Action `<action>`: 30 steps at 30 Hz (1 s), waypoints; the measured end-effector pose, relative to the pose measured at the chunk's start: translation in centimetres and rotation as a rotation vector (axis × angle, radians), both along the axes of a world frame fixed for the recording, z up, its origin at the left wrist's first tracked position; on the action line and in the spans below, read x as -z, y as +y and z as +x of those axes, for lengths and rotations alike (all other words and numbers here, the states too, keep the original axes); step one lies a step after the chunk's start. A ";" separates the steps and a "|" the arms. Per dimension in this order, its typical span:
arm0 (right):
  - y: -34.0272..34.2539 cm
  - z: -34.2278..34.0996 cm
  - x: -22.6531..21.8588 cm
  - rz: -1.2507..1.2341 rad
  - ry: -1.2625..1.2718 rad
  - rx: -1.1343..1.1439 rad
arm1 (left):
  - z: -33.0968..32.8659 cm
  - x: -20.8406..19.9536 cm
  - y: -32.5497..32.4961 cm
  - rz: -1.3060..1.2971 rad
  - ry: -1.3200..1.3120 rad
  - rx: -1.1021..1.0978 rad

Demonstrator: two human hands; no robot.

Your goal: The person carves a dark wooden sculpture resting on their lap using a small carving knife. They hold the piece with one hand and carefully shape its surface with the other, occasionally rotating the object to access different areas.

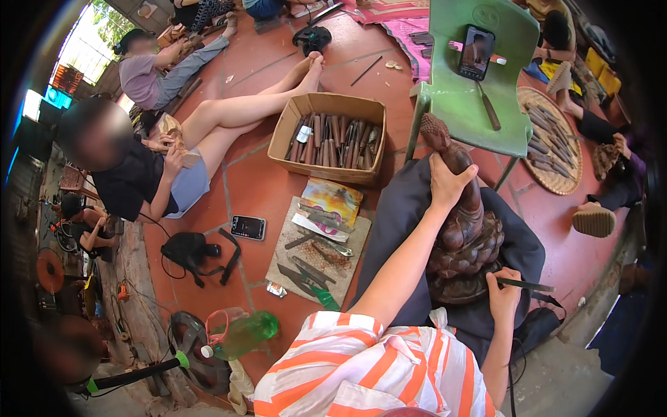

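A dark brown carved wooden Buddha statue point(465, 226) leans between my legs, its knobbly-haired head tilted away from me and its lotus base towards my body. My left hand point(450, 179) is wrapped round the figure's upper body, thumb to the right. Down beside the lower edge of the base, my right hand point(503, 297) grips a thin, flat, dark file point(535, 285) that points off to the right. Its fingers are bent round the near end, which they partly hide. I cannot tell whether the file touches the wood.
A cardboard box point(326, 171) of wooden-handled chisels stands ahead-left. Nearer lies a board point(281, 260) with loose blades. A green chair point(445, 104) bears a phone point(476, 53) and a tool. A green bottle point(250, 330) lies left; a woven tray point(573, 170) sits right. Other people sit around.
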State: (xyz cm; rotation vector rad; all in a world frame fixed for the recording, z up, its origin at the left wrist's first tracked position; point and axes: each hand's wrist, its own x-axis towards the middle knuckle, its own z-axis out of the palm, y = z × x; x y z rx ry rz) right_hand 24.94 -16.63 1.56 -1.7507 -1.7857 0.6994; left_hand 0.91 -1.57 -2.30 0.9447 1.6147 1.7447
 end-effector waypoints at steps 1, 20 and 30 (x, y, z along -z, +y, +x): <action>0.0 -0.2 0.0 0.050 -0.122 -0.040 | -0.1 0.1 0.0 0.006 0.005 -0.004; 0.2 0.1 -0.9 -0.080 0.024 -0.011 | -0.1 0.2 0.1 0.005 0.001 0.001; 0.0 0.4 -0.7 -0.037 0.016 -0.008 | 0.2 -0.2 0.0 -0.009 -0.005 0.024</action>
